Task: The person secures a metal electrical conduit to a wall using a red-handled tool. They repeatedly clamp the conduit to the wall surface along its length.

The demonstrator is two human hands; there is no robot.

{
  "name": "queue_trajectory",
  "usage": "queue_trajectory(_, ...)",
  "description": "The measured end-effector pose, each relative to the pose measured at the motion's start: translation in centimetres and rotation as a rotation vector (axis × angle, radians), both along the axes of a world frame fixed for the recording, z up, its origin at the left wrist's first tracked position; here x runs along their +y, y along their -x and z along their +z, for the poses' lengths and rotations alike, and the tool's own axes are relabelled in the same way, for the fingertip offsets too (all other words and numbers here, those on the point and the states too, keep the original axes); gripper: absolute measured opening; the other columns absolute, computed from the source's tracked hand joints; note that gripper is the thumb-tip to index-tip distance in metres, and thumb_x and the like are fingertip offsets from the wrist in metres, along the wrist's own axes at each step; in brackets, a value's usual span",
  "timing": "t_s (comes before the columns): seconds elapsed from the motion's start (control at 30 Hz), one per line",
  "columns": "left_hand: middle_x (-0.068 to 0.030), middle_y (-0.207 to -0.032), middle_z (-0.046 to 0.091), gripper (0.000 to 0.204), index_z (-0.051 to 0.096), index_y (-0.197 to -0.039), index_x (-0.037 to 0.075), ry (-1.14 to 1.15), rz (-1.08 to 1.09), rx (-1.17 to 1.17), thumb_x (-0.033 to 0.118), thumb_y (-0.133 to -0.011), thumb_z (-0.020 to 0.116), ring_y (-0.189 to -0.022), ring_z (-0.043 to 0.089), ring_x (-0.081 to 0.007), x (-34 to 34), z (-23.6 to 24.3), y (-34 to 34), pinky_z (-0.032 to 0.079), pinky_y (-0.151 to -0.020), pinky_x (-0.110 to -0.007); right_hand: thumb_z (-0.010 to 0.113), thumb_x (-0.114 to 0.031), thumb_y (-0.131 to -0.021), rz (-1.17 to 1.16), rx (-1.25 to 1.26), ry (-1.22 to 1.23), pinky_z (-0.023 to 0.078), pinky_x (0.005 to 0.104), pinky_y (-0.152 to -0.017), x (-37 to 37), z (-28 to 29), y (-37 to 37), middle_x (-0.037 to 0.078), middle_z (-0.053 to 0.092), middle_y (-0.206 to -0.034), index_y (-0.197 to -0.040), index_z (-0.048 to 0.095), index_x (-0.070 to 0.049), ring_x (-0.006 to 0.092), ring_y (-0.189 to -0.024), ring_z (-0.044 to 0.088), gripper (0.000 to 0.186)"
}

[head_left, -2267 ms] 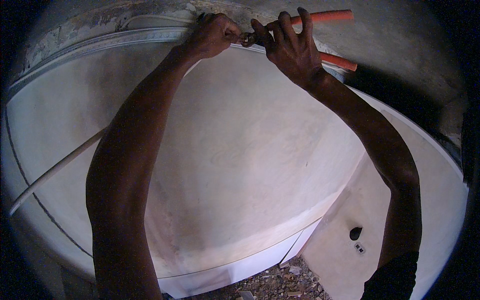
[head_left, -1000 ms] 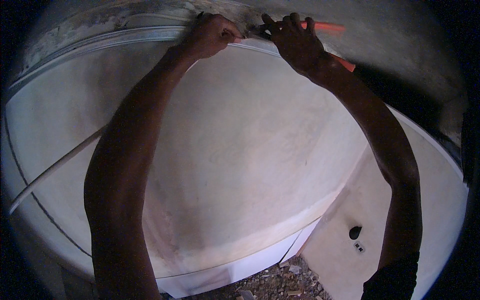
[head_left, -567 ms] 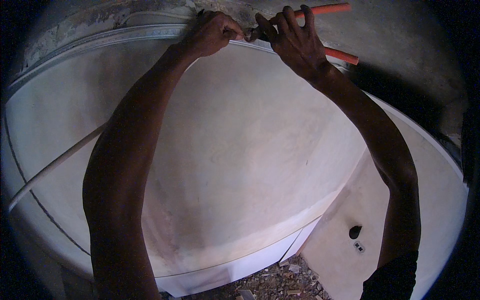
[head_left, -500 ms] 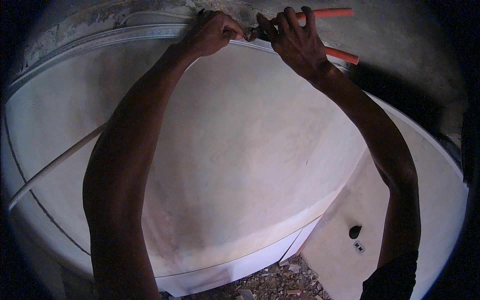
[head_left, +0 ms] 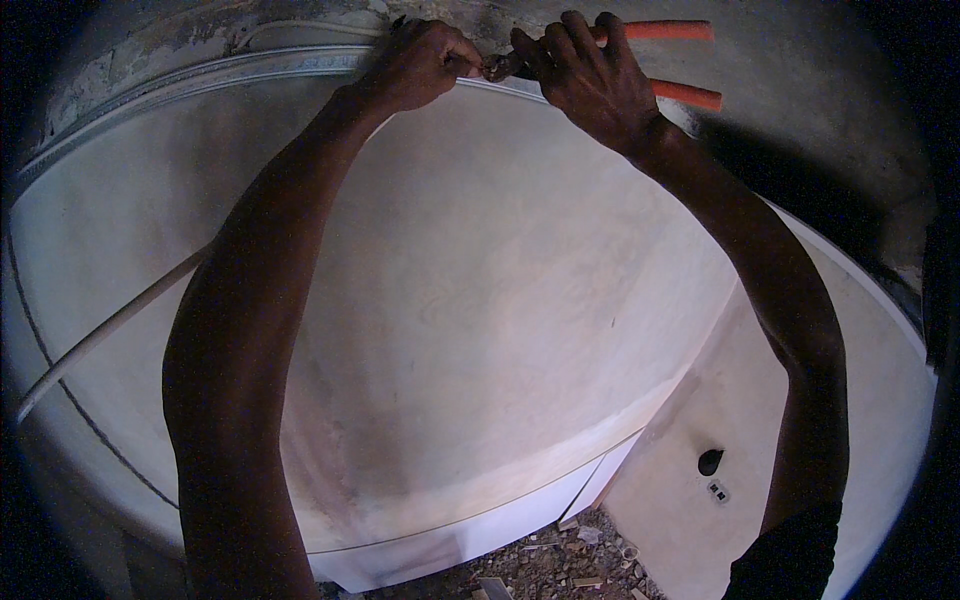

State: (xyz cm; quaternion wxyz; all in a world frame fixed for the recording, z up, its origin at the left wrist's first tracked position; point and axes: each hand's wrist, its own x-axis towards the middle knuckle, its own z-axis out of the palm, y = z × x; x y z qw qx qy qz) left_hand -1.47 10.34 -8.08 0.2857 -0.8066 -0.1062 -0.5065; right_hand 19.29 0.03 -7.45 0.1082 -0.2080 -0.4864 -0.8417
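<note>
Both of my arms reach up to the top edge of a large pale wall [head_left: 480, 300]. My right hand [head_left: 600, 85] is closed around pliers [head_left: 686, 95] with orange-red handles, which stick out to the right, spread apart. The dark jaws point left and end close to the fingers of my left hand [head_left: 425, 65]. That hand is closed in a pinch beside the jaws; whatever it holds is too small and dark to make out. Just behind it runs a shiny metal channel [head_left: 250, 65] along the wall's top edge, partly hidden by my left hand.
A thin rod [head_left: 115, 325] slants across the left, passing behind my left forearm. Rubble and scraps [head_left: 550, 565] cover the floor below. On the right-hand wall are a small socket plate [head_left: 718, 491] and a black round fitting [head_left: 710, 462]. Rough concrete [head_left: 800, 70] lies above.
My right forearm and elbow have shifted slightly to the right. The plier handles have moved a little right, the lower one slightly upward. My left hand stays almost in place.
</note>
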Motion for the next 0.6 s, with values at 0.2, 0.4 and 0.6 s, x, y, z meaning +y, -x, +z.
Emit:
queue_trajectory(0.2, -0.0129, -0.08, 0.069, 0.011, 0.073, -0.086, 0.006, 0.01, -0.003, 0.007, 0.012, -0.078, 0.069, -0.07, 0.066, -0.024, 0.0, 0.1, 0.0, 0.05, -0.069, -0.036, 0.058, -0.02, -0.078, -0.096, 0.032, 0.033, 0.037, 0.0447, -0.078, -0.8, 0.5, -0.3, 0.011, 0.048, -0.096, -0.112, 0.059, -0.005, 0.0254, -0.097, 0.045, 0.037)
queue_trajectory(0.4, -0.0135, -0.082, 0.069, 0.012, 0.072, -0.087, 0.005, 0.098, -0.034, 0.001, 0.013, -0.077, 0.071, -0.068, 0.066, -0.0225, 0.1, 0.1, 0.7, 0.05, -0.067, -0.036, 0.066, -0.022, -0.078, -0.074, -0.171, -0.158, 0.045, 0.0363, -0.068, 0.6, 1.1, -0.3, 0.01, 0.05, -0.092, -0.117, 0.053, -0.008, 0.0228, -0.088, 0.051, 0.043)
queue_trajectory(0.6, -0.0127, -0.076, 0.068, 0.011, 0.07, -0.083, 0.004, 0.095, -0.046, -0.001, 0.011, -0.075, 0.072, -0.067, 0.065, -0.0223, 0.5, 0.2, 0.3, 0.05, -0.064, -0.036, 0.064, -0.018, -0.079, -0.15, 0.079, 0.125, 0.051, 0.0383, -0.064, 0.8, 1.2, 0.0, 0.014, 0.059, -0.088, -0.111, 0.054, -0.005, 0.0269, -0.081, 0.06, 0.036)
